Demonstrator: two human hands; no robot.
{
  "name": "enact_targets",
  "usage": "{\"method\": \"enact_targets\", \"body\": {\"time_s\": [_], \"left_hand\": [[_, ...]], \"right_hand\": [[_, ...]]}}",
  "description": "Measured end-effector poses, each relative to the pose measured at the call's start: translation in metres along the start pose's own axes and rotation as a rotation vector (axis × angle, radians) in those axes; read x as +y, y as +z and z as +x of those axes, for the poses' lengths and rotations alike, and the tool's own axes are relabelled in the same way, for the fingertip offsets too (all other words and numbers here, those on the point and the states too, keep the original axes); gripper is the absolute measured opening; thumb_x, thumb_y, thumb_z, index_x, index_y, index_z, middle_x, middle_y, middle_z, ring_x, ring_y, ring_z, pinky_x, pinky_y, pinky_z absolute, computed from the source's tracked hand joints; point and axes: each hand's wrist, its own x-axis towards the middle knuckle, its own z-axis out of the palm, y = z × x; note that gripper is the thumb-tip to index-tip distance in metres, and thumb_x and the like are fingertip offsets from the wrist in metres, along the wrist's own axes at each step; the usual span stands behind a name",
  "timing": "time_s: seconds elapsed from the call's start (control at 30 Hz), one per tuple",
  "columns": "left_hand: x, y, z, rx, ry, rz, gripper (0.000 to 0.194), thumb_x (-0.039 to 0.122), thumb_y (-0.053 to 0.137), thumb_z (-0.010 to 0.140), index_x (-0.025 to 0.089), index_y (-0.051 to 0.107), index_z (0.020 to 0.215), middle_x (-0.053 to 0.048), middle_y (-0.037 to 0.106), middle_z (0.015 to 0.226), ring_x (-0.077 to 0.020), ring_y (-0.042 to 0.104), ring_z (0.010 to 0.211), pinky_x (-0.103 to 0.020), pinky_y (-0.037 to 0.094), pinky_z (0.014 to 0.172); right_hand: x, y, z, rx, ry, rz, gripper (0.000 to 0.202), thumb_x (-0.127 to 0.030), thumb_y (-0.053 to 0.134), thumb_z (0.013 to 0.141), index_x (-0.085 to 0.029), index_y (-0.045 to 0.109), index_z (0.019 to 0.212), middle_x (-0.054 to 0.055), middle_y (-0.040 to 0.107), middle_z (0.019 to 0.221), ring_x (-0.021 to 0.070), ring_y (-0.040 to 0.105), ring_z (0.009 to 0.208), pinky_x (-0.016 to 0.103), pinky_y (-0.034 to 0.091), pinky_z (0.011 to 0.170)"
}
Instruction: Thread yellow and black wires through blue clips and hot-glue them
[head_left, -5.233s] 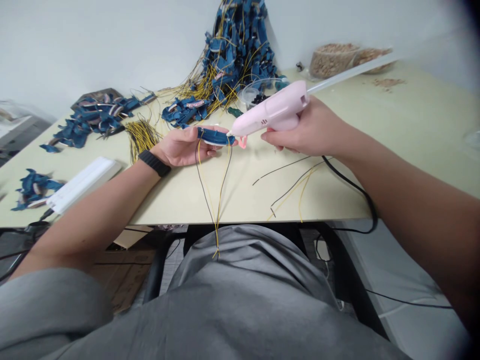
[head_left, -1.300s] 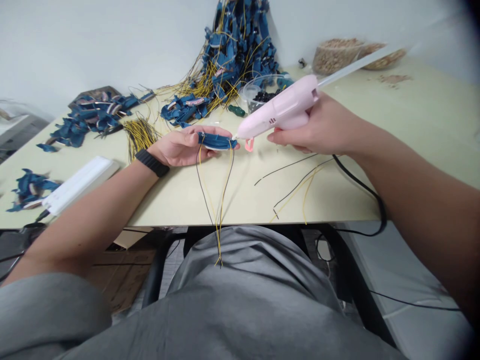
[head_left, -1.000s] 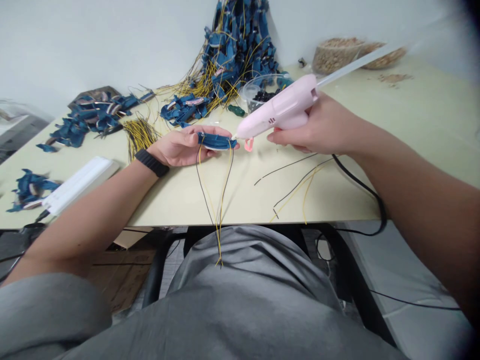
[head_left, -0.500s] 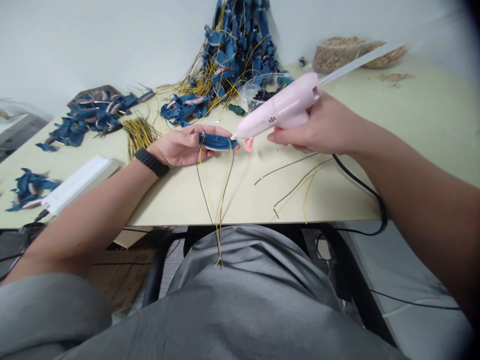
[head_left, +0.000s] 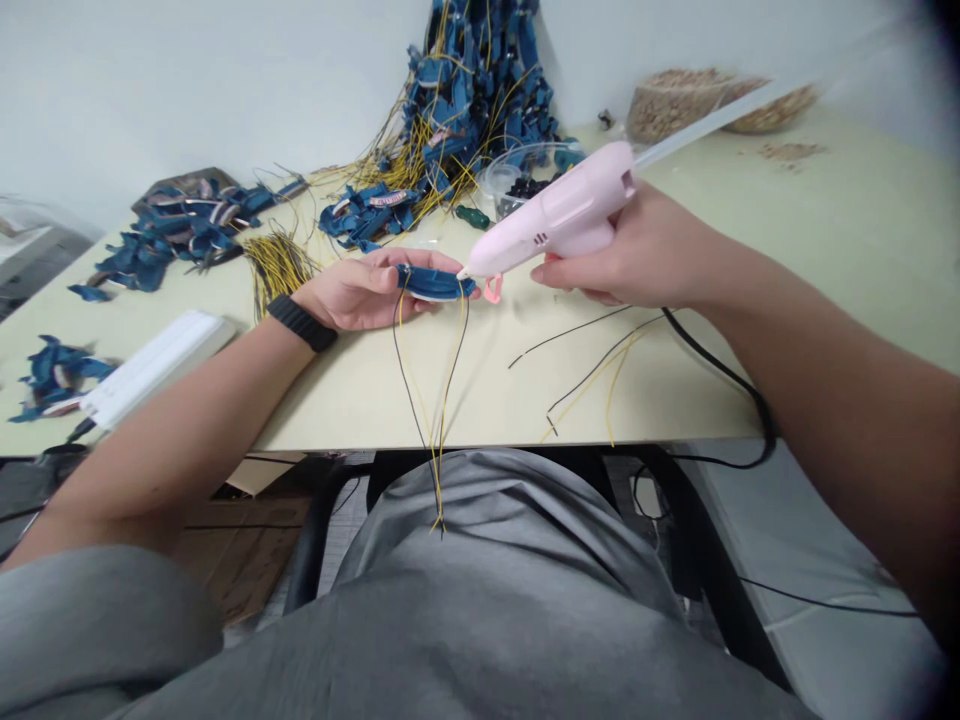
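Note:
My left hand [head_left: 364, 292] holds a narrow blue fabric piece [head_left: 433, 283], thumb on its left end and fingers beneath. Black and yellow cords [head_left: 448, 395] hang from both ends of the piece and meet over my lap. My right hand [head_left: 645, 250] is wrapped round a pale pink glue gun [head_left: 555, 215], with a clear stick [head_left: 705, 125] coming out of its back. The gun's nozzle sits at the right end of the fabric piece; whether it touches is too small to tell.
Blue pieces with cords [head_left: 480, 110] are heaped at the back, more [head_left: 172, 230] at the left beside yellow cords [head_left: 277, 270]. A white box [head_left: 157, 370] lies by my left forearm. Loose cords [head_left: 592, 375] and a black cable [head_left: 720, 370] lie at the right.
The glue gun and my right hand have shifted very slightly left, its nozzle now closer to the right end of the blue piece. My left hand's hold looks the same.

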Motion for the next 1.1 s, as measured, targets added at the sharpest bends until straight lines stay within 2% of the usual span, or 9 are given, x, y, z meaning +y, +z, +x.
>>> {"method": "enact_targets", "body": {"time_s": [0.07,0.17,0.23,0.37,0.5,0.67,0.77,0.9,1.1], "left_hand": [[0.0025,0.0018,0.0006,-0.005,-0.015,-0.024,0.093,0.076,0.115,0.08,0.015,0.094,0.147,-0.02,0.093,0.147,-0.038,0.09,0.142,-0.036,0.077,0.11],[0.0063,0.0067,0.0015,-0.007,-0.035,-0.08,0.086,0.065,0.117,0.081,0.01,0.095,0.144,-0.018,0.094,0.139,-0.0243,0.092,0.114,-0.027,0.074,0.1],[0.0071,0.0095,0.0016,-0.006,-0.031,-0.101,0.085,0.064,0.118,0.081,0.009,0.095,0.141,-0.018,0.095,0.139,-0.0206,0.091,0.107,-0.024,0.073,0.098],[0.005,0.0093,0.0018,0.013,-0.019,-0.093,0.084,0.066,0.115,0.08,0.011,0.096,0.142,-0.019,0.095,0.143,-0.0223,0.091,0.11,-0.025,0.074,0.095],[0.0046,0.0061,0.0032,-0.045,-0.019,-0.072,0.085,0.068,0.112,0.08,0.015,0.097,0.144,-0.017,0.094,0.148,-0.0215,0.089,0.108,-0.024,0.073,0.091],[0.0065,0.006,0.0032,-0.047,-0.018,-0.051,0.092,0.071,0.114,0.081,0.01,0.094,0.148,-0.02,0.093,0.148,-0.023,0.091,0.111,-0.024,0.073,0.09],[0.0063,0.0053,0.002,-0.023,-0.024,-0.049,0.097,0.071,0.115,0.081,0.008,0.091,0.15,-0.023,0.09,0.152,-0.0284,0.092,0.122,-0.027,0.073,0.094],[0.0052,0.0038,0.001,-0.002,-0.041,-0.04,0.099,0.071,0.117,0.078,0.01,0.091,0.151,-0.021,0.093,0.146,-0.0326,0.091,0.132,-0.03,0.073,0.098],[0.0041,0.0033,0.0006,-0.037,-0.02,-0.016,0.098,0.072,0.114,0.081,0.01,0.091,0.153,-0.025,0.09,0.156,-0.0349,0.092,0.137,-0.032,0.077,0.106]], "right_hand": [[0.0002,-0.0002,0.0002,0.0,-0.005,-0.011,0.036,-0.015,0.098,0.085,-0.028,0.066,0.078,-0.002,0.064,0.067,0.0218,0.06,0.07,0.041,0.044,0.07],[0.0026,-0.0005,0.0012,-0.006,-0.025,-0.015,0.038,-0.019,0.102,0.084,-0.028,0.065,0.078,-0.001,0.063,0.067,0.0233,0.062,0.073,0.042,0.045,0.072],[0.0034,-0.0007,0.0015,0.004,-0.026,-0.016,0.038,-0.018,0.102,0.082,-0.029,0.065,0.077,-0.001,0.062,0.067,0.023,0.061,0.072,0.041,0.045,0.071],[0.0012,-0.0019,0.0,0.002,0.006,-0.032,0.039,-0.023,0.101,0.081,-0.032,0.064,0.071,-0.001,0.061,0.066,0.0225,0.055,0.065,0.043,0.042,0.067],[0.0002,-0.0033,-0.0015,-0.003,0.011,-0.05,0.04,-0.025,0.1,0.081,-0.033,0.063,0.069,-0.001,0.06,0.063,0.0228,0.053,0.064,0.043,0.041,0.065],[0.0041,-0.0039,-0.0003,0.001,0.024,-0.066,0.043,-0.025,0.103,0.084,-0.031,0.062,0.071,-0.001,0.058,0.063,0.0218,0.053,0.065,0.042,0.041,0.065],[0.0043,-0.0041,0.0003,0.012,0.031,-0.078,0.044,-0.022,0.102,0.085,-0.03,0.061,0.07,-0.001,0.058,0.062,0.0211,0.053,0.064,0.042,0.041,0.065],[0.0014,-0.0042,-0.0009,0.026,0.035,-0.072,0.045,-0.016,0.099,0.083,-0.031,0.06,0.067,-0.002,0.058,0.062,0.0213,0.053,0.061,0.043,0.042,0.067],[0.002,-0.0053,-0.0019,0.014,0.011,-0.073,0.045,-0.022,0.102,0.084,-0.031,0.06,0.068,-0.003,0.058,0.061,0.0217,0.053,0.063,0.042,0.042,0.067]]}}
